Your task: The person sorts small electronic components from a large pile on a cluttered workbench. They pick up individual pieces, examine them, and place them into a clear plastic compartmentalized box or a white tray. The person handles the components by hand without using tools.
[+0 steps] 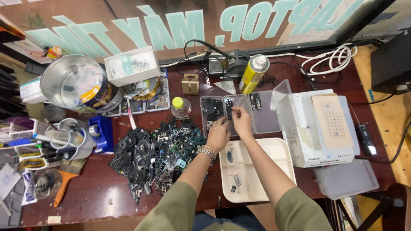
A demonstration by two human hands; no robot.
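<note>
Sleeves of olive green frame the bottom of the view, and just beyond them a white divided tray (pixel 274 179) sits near the table's front edge with a few small parts and little bags in its left compartments. To its left spreads a heap of small black parts (pixel 156 154), mixed with some pale blue pieces. Past the tray, both hands meet over a clear plastic parts box (pixel 265 113) with its lid open. The right hand (pixel 242 122) is pinched on a small black part (pixel 229 109), held upright just above the box's middle section, thumb and forefinger on its lower end. The left hand (pixel 218 134), with a metal bracelet at the wrist, has its fingertips curled up against the bottom of the same part; whether it truly grips it or only steadies it, I cannot tell. My judgement: with a piece this slim, a light pinch at the edges and the other hand as a guide seems right, working low over the box so a slip lands inside it. Farther back stand a small bottle with a yellow cap (pixel 180 107), a yellow spray can (pixel 253 73) and a soldering station (pixel 220 64); off right lies a white case (pixel 317 128)
</note>
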